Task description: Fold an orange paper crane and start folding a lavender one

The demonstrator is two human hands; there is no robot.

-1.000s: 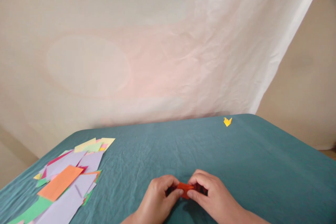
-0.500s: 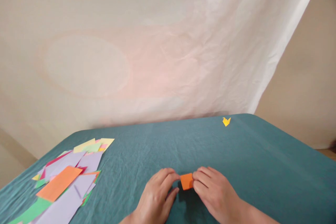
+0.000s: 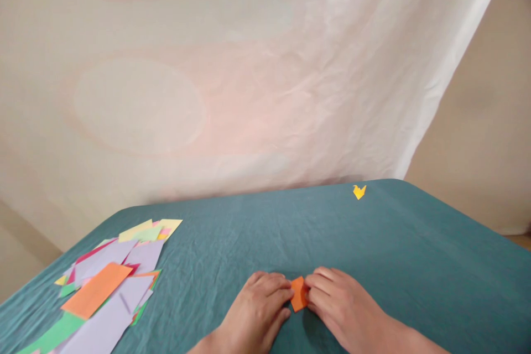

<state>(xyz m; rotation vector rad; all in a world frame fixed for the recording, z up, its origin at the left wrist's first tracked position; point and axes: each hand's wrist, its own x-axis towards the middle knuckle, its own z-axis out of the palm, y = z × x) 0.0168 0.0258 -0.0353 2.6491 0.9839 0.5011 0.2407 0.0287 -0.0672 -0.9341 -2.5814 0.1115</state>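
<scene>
A small folded piece of orange paper (image 3: 298, 294) is held between my two hands just above or on the green cloth, near the front middle. My right hand (image 3: 342, 298) pinches its right edge, fingers curled and pressed together. At the left edge, the fingertips of my left hand (image 3: 261, 307) grip the paper, with the thumb bent below them. My fingers cover both sides of the paper, so its full folded shape is hidden.
Loose coloured paper sheets (image 3: 99, 310) lie heaped on the left of the green-covered table (image 3: 232, 232). A yellow origami bird (image 3: 359, 192) sits near the far right edge. Behind the table hangs a pale sheet (image 3: 249, 94).
The orange paper has turned from lying nearly level to a tilted, more upright angle. My left fingers have moved right and now overlap its left edge.
</scene>
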